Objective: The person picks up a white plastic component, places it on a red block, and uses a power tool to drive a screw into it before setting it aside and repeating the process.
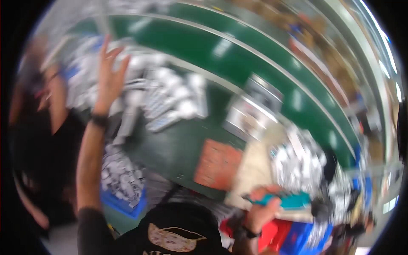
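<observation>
My left hand (111, 78) is raised with fingers spread, over or at the edge of a heap of white plastic parts (140, 63) on the green bench. Nothing shows in its grasp. Closer to me, white parts with rounded heads and long bodies (163, 108) lie in rough rows. At the lower right, my right hand (263, 212) is closed around a teal handheld tool (293, 201) with a dark tip pointing left. Motion blurs the tool, so its exact kind is unclear. An orange-red mat (219, 163) lies left of that hand.
A blue bin (134, 208) of small white pieces stands below my left forearm. Right of centre sit a metallic box (250, 114) and a pile of white parts (299, 157). Red (276, 233) and blue bins (304, 238) are lower right. A co-worker (46, 136) works at left.
</observation>
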### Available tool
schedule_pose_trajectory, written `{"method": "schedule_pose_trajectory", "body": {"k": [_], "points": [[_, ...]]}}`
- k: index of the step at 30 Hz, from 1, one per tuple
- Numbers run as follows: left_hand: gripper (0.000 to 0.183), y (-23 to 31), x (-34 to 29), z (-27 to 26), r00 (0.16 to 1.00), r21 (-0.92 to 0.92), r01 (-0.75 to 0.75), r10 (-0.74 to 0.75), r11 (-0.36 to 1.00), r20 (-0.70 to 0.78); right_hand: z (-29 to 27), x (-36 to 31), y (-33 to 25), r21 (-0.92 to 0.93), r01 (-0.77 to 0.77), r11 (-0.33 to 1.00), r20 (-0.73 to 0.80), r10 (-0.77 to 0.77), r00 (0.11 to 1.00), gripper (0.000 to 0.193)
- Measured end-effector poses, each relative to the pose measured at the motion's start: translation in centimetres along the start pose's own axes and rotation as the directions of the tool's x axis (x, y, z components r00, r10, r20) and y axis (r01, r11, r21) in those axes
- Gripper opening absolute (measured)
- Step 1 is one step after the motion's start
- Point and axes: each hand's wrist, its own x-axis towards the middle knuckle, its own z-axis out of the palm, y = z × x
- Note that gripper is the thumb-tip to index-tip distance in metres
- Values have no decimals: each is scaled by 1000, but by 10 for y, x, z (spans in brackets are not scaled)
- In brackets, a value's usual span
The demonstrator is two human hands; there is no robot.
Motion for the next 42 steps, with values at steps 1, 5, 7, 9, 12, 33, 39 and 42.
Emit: {"method": "schedule_pose_trajectory", "body": {"k": [1,5,7,9,12,33,39,42], "points": [[27,64,2,-10,992,-86,-35,46,996,122,23,4,-28,320,-65,945,-12,73,997,57],[30,222,-40,21,774,-599,43,352,800,526,9,4,-42,462,-39,886,123,-21,992,62],[40,284,-63,49,581,-689,126,510,714,635,-7,-6,-41,480,-52,876,82,14,997,61],[43,316,-108,96,601,-788,39,615,615,510,-10,-6,-41,533,-71,843,93,25,995,61],[47,370,-118,130,349,-752,113,683,649,642,-20,-10,-36,442,-55,895,89,17,996,63],[35,286,-111,29,672,-511,210,256,834,695,1,22,20,228,-15,973,68,-1,998,71],[33,255,-137,43,749,-658,180,332,731,573,28,35,-40,484,-59,873,156,-19,988,74],[34,257,-136,56,699,-653,203,359,730,619,33,57,-49,508,23,861,111,-92,990,73]]}}
